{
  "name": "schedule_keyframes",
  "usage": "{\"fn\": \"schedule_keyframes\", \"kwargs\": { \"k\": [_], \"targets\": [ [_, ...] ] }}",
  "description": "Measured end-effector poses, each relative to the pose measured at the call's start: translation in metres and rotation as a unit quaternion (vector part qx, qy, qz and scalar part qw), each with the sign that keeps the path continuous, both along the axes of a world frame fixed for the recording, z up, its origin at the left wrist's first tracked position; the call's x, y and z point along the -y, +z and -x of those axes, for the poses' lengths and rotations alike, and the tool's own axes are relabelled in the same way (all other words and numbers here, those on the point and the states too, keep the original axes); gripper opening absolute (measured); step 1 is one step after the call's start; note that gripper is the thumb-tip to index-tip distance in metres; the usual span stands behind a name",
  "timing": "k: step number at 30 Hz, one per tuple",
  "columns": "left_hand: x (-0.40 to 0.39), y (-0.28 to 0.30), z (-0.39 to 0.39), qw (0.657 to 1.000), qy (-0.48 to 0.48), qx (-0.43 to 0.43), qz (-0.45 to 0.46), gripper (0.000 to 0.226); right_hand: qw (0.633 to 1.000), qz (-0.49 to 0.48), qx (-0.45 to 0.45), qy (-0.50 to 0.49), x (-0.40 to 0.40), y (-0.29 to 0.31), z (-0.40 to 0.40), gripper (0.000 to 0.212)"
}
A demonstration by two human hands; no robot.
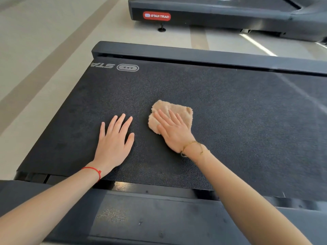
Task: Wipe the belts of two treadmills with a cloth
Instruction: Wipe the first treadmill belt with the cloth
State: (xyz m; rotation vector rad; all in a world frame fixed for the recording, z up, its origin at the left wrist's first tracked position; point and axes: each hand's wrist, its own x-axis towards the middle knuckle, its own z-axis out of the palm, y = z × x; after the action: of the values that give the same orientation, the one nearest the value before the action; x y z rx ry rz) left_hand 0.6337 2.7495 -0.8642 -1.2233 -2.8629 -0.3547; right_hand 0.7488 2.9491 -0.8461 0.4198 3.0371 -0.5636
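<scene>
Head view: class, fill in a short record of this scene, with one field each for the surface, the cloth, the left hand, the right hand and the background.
surface: dark treadmill belt
cloth: tan, folded, lying on the belt
left hand: flat on the belt, fingers spread
right hand: flat, pressing the cloth
background: second treadmill beyond

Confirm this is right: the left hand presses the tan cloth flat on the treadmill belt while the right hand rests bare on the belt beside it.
Hands are swapped. In the head view the right hand presses the tan cloth flat on the treadmill belt, while the left hand rests bare beside it.
</scene>
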Motion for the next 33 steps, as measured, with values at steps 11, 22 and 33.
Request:
{"fn": "schedule_keyframes", "kwargs": {
  "k": [11,22,33],
  "targets": [
    [0.011,0.001,-0.004,1.0,0.001,0.006,0.002,0.057,0.998,-0.007,0.0,0.07,0.015,0.004,-0.107,0.05],
    [0.024,-0.001,-0.015,1.0,0.006,0.014,0.004,0.058,0.997,-0.032,0.009,-0.074,-0.01,0.002,0.002,0.051],
    [0.029,-0.003,-0.019,1.0,0.012,0.001,-0.005,0.056,0.997,0.009,-0.04,0.066,0.052,0.001,-0.031,0.053]
  ]
}}
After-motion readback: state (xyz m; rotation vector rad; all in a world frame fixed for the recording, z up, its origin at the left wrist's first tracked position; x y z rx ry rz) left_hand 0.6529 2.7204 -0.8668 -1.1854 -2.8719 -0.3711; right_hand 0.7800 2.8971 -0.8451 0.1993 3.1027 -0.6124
